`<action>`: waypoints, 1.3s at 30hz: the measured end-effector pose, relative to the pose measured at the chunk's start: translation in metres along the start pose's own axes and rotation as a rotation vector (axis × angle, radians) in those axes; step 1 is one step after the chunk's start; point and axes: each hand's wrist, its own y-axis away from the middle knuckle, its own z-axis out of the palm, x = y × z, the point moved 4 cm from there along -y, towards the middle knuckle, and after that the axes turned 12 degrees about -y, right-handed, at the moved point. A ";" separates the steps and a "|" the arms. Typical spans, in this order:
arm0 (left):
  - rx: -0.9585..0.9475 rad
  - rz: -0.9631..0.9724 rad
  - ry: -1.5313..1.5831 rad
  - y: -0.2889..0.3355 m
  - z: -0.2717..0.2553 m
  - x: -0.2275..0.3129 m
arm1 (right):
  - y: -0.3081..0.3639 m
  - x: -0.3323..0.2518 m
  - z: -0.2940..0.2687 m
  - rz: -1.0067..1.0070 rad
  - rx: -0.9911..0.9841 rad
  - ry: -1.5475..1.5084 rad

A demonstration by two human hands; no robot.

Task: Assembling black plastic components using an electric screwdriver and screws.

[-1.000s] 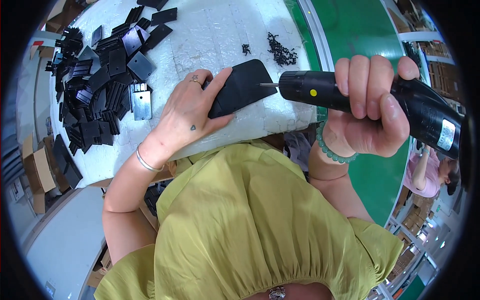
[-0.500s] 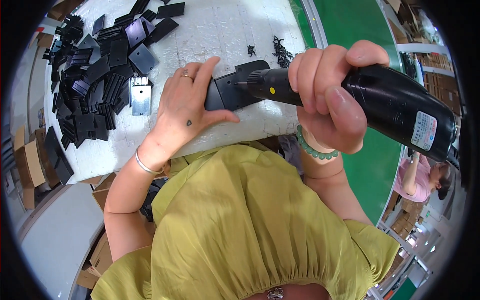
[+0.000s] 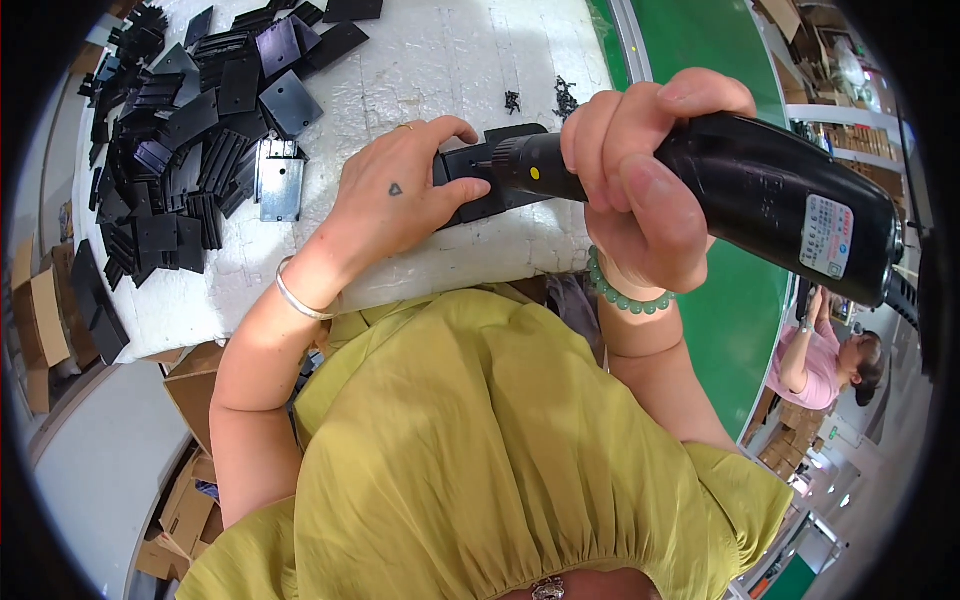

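A black electric screwdriver [image 3: 780,180] fills my right hand [image 3: 640,185], whose fingers wrap round its body. Its ribbed nose points left, and the thin bit reaches down over a flat black plate part [image 3: 497,204] near the front of the white foam-topped table. Whether the bit sits on a screw is too small to tell. My left hand [image 3: 385,200] grips the plate from its left end, thumb across the near side and forefinger bent over the far side. The hand hides part of the plate. Small black screws [image 3: 566,97] lie beyond the screwdriver's nose, with a smaller cluster [image 3: 512,102] beside them.
A large heap of black plates [image 3: 185,150] covers the left of the white foam surface [image 3: 400,60]. One plate there shines silver [image 3: 281,190]. Cardboard boxes [image 3: 45,320] stand at the left. Right of the table lies green floor [image 3: 725,340], and a person in pink [image 3: 808,365] is farther off.
My left hand has shifted right and curled its fingers and thumb onto the plate. The screwdriver stays over the plate. The whole view has moved slightly.
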 end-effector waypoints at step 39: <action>0.239 0.252 -0.029 0.012 -0.022 0.009 | -0.019 0.032 -0.066 -0.170 0.342 -0.053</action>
